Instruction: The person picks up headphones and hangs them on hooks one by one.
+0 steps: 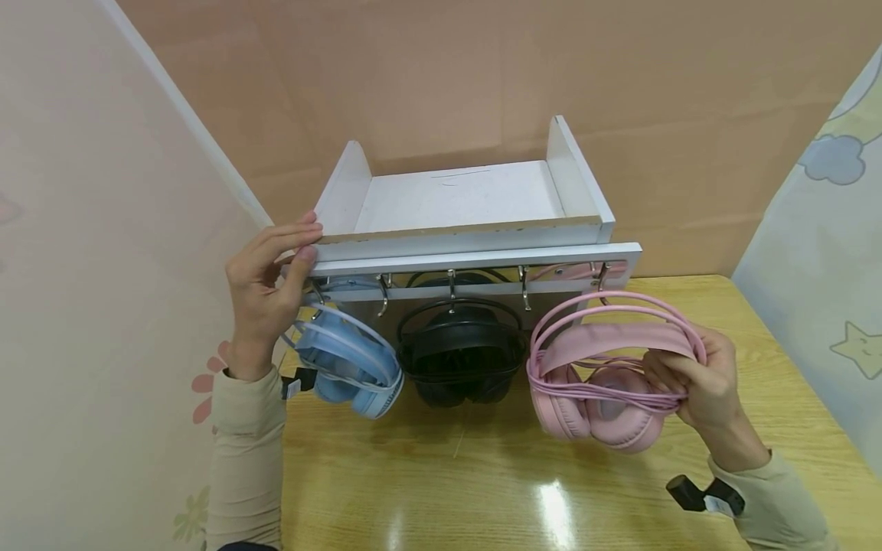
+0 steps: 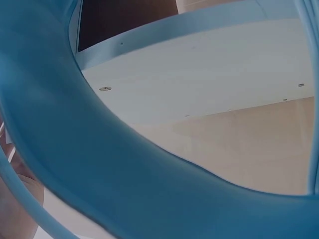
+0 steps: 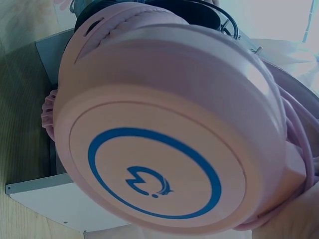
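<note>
My right hand [image 1: 703,379] grips a pair of pink headphones [image 1: 620,337] by the right side, at the headband and the wound cable. The headband arcs overlap the rightmost hook [image 1: 602,283] in the head view. One pink earcup [image 3: 164,164], with a blue ring and logo, fills the right wrist view. At the other end, my left hand [image 1: 265,287] holds the left corner of a white shelf [image 1: 455,249], fingers on top and thumb at the front rail. Just below hang blue headphones [image 1: 344,352]; their band [image 2: 99,144] covers much of the left wrist view.
Black headphones [image 1: 462,348] hang from the middle hook [image 1: 451,287]. Other metal hooks [image 1: 525,287] line the rail. Beneath lies a wooden tabletop [image 1: 482,482], with a brown-papered surface [image 1: 482,69] behind the shelf and a pale wall [image 1: 103,229] close on the left.
</note>
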Demonstrator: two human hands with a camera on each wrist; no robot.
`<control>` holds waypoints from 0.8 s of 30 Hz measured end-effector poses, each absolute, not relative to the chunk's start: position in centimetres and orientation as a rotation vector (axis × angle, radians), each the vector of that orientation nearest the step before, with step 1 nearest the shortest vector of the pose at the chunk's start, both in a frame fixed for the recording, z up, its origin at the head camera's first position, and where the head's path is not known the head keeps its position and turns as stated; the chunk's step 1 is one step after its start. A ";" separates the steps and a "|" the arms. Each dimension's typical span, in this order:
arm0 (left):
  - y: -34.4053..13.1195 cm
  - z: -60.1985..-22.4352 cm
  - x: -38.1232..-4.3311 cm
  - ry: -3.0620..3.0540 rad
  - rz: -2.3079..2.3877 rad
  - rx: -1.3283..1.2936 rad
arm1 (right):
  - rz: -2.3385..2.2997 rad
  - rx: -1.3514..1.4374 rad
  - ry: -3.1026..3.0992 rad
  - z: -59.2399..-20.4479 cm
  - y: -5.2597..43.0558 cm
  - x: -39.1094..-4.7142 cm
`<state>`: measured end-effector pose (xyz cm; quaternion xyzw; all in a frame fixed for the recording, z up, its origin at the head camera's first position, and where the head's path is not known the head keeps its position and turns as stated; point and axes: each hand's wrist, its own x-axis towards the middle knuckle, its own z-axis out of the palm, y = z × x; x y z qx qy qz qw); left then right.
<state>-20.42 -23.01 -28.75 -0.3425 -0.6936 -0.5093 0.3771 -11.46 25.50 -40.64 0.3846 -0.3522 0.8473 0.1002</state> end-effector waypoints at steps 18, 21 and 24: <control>-22.9 -28.7 -20.4 -1.767 -1.303 -0.875 | 2.435 1.012 -1.208 -41.0 26.2 -11.9; -22.9 -28.7 -20.4 -1.772 -1.301 -0.872 | 2.435 0.984 -1.223 -41.0 26.2 -11.9; -22.9 -28.7 -20.4 -1.775 -1.299 -0.872 | 2.429 0.959 -1.237 -41.0 26.2 -12.0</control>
